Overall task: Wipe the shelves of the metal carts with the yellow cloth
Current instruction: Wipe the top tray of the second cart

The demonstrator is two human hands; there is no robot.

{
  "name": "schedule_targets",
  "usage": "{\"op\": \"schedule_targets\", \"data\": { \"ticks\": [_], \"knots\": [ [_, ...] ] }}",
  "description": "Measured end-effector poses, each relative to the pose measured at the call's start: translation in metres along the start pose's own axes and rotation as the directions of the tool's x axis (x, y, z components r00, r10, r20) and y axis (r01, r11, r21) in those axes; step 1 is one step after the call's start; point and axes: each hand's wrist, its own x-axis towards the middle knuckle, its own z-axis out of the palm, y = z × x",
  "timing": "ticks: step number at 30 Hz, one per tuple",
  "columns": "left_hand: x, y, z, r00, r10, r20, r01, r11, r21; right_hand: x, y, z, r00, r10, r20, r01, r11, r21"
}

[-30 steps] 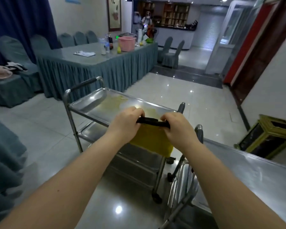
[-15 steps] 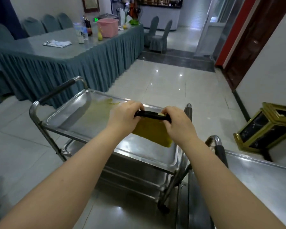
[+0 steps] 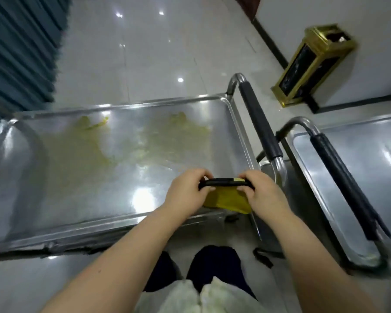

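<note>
The yellow cloth [image 3: 226, 201] is a small, plain, mustard-coloured piece, slightly creased. A narrow black strip [image 3: 226, 182] runs along its top edge and carries a small yellow mark near its right end. The strip is the long axis: it lies left to right, nearly level and faintly bowed, and the cloth falls from it toward the person, ending in an uneven lower edge.

The left grip [image 3: 186, 192] and the right grip [image 3: 265, 194] each hold the cloth by one end of the strip, with the fingers curled over the top and the thumbs tucked beneath.

The cloth is at the near right corner of the top shelf [image 3: 61, 199] of a steel cart [image 3: 20, 242], with its lower edge over the shelf's near rim. I cannot tell whether it touches the metal. Dull yellow-green smears [image 3: 77, 152] spread across the far half of the shelf.

The cart's handle [image 3: 259, 123], sleeved in black, stands at its right end. Just beside it is a second cart [image 3: 370, 152] with a similar sleeved handle. Beyond the carts are a glossy tiled floor [image 3: 158, 53], a gold-and-black bin [image 3: 312, 64] against the wall, and blue pleated skirting [image 3: 20, 46] at far left.
</note>
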Motion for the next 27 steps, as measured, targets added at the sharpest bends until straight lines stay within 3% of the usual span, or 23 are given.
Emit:
{"op": "schedule_targets", "data": {
  "ticks": [3, 6, 9, 12, 16, 21, 27],
  "knots": [
    [0.029, -0.003, 0.005, 0.998, -0.004, 0.061, 0.010, 0.995, -0.096, 0.020, 0.005, -0.006, 0.992, 0.115, 0.049, -0.115, 0.993, -0.002],
    [0.073, -0.016, 0.014, 0.995, -0.025, 0.098, 0.032, 0.997, -0.074, 0.066, 0.018, 0.004, 0.980, 0.191, 0.047, -0.189, 0.981, -0.053],
    [0.120, -0.062, 0.018, 0.999, -0.033, 0.042, 0.026, 0.986, 0.162, 0.103, 0.028, 0.039, 0.976, 0.217, 0.032, -0.208, 0.963, -0.172],
    [0.152, -0.124, 0.001, 0.982, -0.126, -0.140, 0.174, 0.894, 0.413, 0.108, 0.026, 0.081, 0.954, 0.231, 0.190, -0.187, 0.957, -0.222],
    [0.162, -0.171, -0.007, 0.952, -0.271, -0.145, 0.307, 0.807, 0.505, 0.096, 0.033, 0.110, 0.898, 0.284, 0.337, -0.164, 0.924, -0.345],
    [0.165, -0.182, 0.000, 0.953, -0.256, -0.159, 0.301, 0.789, 0.535, 0.137, 0.045, 0.120, 0.943, 0.221, 0.249, -0.093, 0.892, -0.442],
    [0.168, -0.188, 0.003, 0.955, -0.249, -0.161, 0.296, 0.777, 0.555, 0.344, 0.031, 0.114, 0.991, 0.063, 0.122, 0.003, 0.880, -0.475]
  ]
}}
